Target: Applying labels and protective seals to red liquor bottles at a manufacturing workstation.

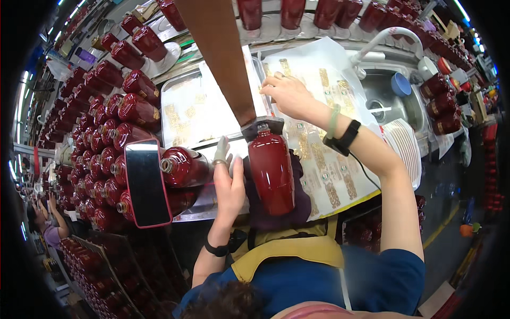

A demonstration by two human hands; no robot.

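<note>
A glossy dark red bottle (271, 173) lies in front of me on a dark cloth (300, 196). Its neck end meets a dark holder (263, 126) at the foot of a brown post. Just left of the bottle is my left hand (229, 186), fingers stretched out and apart, a pale cover on one finger; it holds nothing I can see. My right hand (291, 97) reaches over a white sheet with gold decals (334, 154), at the edge beside a shallow tray (180, 114). Its fingers are bent together; whatever they pinch is hidden.
A phone in a red case (146, 183) stands left, before many stacked red bottles (103, 138). Another red bottle (186, 167) lies beside my left hand. At right are a sink (390, 101) with a white tap (388, 34) and a blue bowl (401, 84).
</note>
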